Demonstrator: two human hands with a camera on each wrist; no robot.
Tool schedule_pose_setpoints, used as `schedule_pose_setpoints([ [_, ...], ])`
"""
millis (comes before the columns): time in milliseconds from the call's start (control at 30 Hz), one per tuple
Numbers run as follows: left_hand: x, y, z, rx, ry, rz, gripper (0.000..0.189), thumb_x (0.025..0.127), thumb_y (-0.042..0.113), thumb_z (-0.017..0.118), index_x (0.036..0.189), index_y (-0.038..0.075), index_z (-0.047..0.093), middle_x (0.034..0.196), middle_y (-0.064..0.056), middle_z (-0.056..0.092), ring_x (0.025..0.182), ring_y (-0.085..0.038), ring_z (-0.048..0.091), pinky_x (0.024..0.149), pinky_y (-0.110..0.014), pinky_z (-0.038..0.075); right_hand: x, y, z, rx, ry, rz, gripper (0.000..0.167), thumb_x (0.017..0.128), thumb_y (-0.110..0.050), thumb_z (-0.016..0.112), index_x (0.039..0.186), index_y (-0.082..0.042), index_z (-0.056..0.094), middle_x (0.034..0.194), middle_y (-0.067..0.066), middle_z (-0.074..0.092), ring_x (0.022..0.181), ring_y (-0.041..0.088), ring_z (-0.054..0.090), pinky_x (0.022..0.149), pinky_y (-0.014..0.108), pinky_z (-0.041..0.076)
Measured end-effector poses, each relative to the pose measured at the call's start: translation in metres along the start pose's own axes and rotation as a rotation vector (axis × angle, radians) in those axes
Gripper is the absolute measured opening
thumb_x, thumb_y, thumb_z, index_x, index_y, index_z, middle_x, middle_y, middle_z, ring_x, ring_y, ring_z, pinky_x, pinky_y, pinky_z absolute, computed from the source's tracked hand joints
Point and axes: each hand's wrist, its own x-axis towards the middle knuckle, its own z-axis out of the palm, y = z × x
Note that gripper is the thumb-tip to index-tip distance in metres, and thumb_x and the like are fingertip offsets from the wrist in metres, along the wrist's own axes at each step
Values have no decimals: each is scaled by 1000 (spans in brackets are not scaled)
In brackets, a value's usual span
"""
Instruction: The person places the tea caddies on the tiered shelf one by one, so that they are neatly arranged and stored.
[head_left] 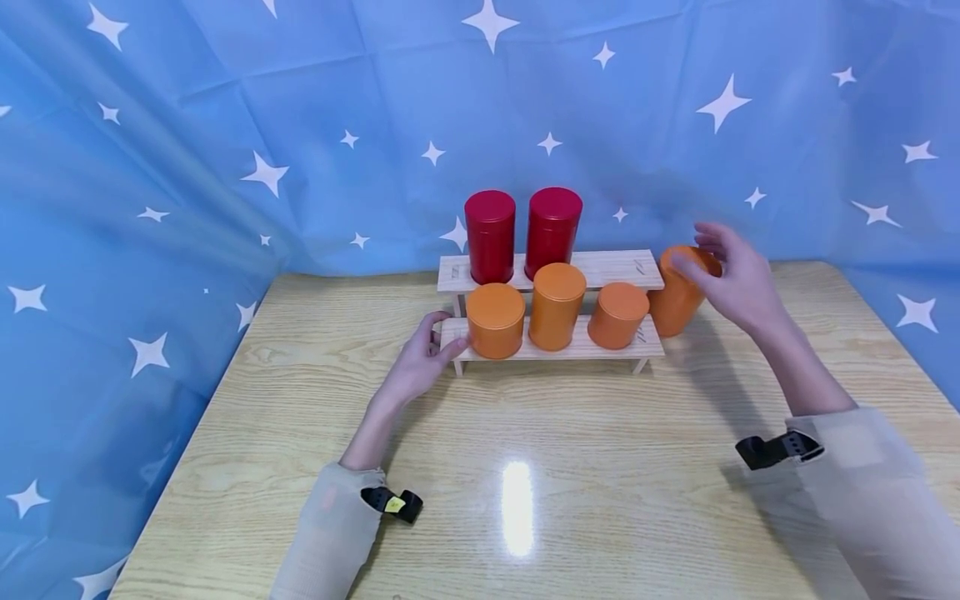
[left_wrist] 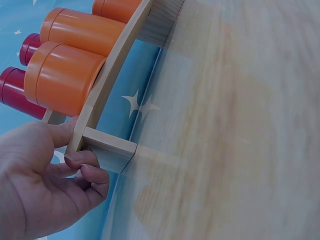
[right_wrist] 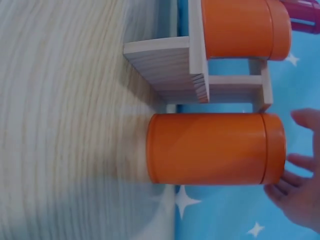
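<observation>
A two-step wooden shelf (head_left: 480, 353) stands on the table, and my left hand (head_left: 422, 358) pinches the left end of its lower step. In the left wrist view, the thumb of the left hand (left_wrist: 50, 180) lies above the board and the curled fingers below. An orange canister (head_left: 675, 304) stands upright on the table beside the shelf's right end. Loosely spread, my right hand (head_left: 738, 279) is at its top; in the right wrist view the thumb is apart from the lid, while other fingers of the right hand (right_wrist: 302, 185) are close to or touching its edge.
Two red canisters (head_left: 491, 237) stand on the upper step. On the lower step are a wide orange tin (head_left: 496, 321), a taller orange tin (head_left: 557, 308) and a small orange tin (head_left: 618, 317). A blue star-patterned cloth (head_left: 405, 100) hangs behind the wooden table (head_left: 600, 500).
</observation>
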Motion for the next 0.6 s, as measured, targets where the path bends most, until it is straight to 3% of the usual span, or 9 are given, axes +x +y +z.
schedule_pose_setpoints([
  [200,1,0,0,1,-2,2,59,100,35,65,148,12,39,93,-11,52,78,-23,49,67,-31,43,-1,7,0,-56,-39,43,77,98,-43,63,156,-2,32,149,27,43,130,46,42,103,58,33],
  [433,0,0,0,1,-1,-4,58,100,35,65,147,12,39,94,-11,53,79,-22,50,67,-31,44,-5,13,1,-56,-78,100,85,97,-50,62,158,-3,26,150,29,39,129,47,40,101,62,32],
  [600,0,-1,1,-5,-1,-2,58,100,35,65,147,12,39,94,-11,52,78,-22,50,67,-31,43,-6,16,1,-64,-102,117,90,95,-51,65,159,-4,23,147,28,42,124,44,44,96,58,36],
])
